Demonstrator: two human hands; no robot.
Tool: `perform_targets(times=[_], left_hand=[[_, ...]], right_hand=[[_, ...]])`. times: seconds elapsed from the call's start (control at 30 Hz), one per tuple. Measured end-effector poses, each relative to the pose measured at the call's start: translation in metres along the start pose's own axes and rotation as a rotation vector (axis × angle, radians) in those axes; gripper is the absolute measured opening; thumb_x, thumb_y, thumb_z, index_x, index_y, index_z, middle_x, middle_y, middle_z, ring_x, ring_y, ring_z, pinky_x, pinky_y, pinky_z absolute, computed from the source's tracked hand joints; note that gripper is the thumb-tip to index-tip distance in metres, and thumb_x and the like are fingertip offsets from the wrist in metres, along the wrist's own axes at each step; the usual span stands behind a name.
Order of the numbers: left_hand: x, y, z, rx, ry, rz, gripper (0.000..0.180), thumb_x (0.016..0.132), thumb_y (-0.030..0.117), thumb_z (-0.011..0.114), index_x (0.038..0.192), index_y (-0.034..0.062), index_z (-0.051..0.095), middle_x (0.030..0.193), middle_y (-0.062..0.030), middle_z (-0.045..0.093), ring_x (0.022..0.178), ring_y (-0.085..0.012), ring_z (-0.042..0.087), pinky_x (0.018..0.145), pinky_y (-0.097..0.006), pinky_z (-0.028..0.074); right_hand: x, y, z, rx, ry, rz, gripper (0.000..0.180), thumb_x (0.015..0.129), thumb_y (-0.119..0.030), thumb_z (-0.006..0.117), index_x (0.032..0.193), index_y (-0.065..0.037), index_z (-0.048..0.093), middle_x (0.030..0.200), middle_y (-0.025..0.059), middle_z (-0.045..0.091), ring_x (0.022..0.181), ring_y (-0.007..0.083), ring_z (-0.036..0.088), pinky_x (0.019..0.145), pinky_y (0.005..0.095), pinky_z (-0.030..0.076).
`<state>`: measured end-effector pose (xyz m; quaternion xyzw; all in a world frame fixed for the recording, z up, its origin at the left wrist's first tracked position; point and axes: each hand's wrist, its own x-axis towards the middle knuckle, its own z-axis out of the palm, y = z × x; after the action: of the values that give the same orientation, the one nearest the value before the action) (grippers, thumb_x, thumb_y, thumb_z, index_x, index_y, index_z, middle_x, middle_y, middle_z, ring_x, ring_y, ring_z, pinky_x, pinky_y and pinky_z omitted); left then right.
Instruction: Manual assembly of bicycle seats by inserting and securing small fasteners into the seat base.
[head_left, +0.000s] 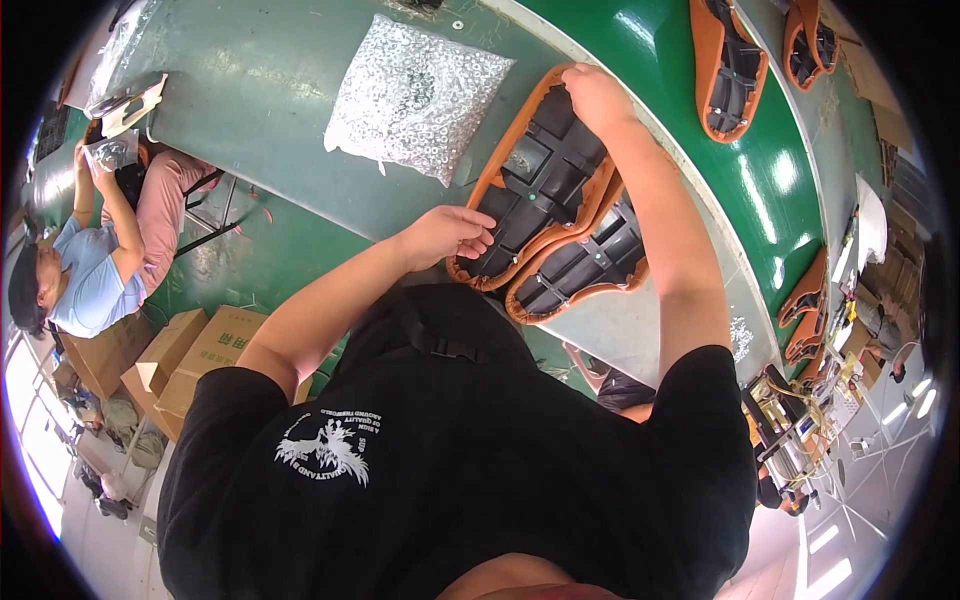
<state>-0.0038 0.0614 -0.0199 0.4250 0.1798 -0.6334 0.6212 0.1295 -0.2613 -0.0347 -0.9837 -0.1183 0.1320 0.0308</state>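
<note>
L hand [448, 233] is pressing curled fingers on the upturned orange saddle [535, 180] at frame centre; R hand [596, 97] is clamping its far tip. A 2nd saddle [590, 265] is waiting beneath, more upper right; washer bag [415, 95] is sitting unopened.

A long green workbench [260, 90] with a pale edge curved across the room above a green floor [250, 265], while brown cardboard boxes [185, 355] stood stacked at the left near a bright window [25, 420], and strip lights [830, 575] glowed at the lower right.
</note>
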Motion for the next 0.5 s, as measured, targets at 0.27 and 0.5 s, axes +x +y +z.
perform_targets(times=[0.27,0.5], left_hand=[[-0.004,-0.001,-0.002,0.039,0.021,0.018,0.029,0.101,0.008,0.057,0.127,-0.0059,0.06,0.105,-0.0132,0.069,0.089,-0.0177,0.066,0.083,-0.031,0.057],[-0.001,0.007,0.007,-0.053,0.076,0.01,0.019,0.1,0.02,0.067,0.106,0.0027,0.065,0.095,-0.0074,0.069,0.081,-0.0126,0.064,0.077,-0.028,0.056]], right_hand=[[0.008,-0.017,-0.013,-0.147,-0.185,0.12,0.03,0.104,-0.023,0.048,0.106,-0.004,0.071,0.102,0.0143,0.073,0.094,0.0346,0.072,0.083,0.0413,0.059],[-0.024,-0.017,-0.017,-0.039,-0.082,0.228,0.02,0.088,-0.017,0.06,0.101,-0.006,0.072,0.108,0.0139,0.072,0.101,0.0317,0.07,0.085,0.0428,0.058]])
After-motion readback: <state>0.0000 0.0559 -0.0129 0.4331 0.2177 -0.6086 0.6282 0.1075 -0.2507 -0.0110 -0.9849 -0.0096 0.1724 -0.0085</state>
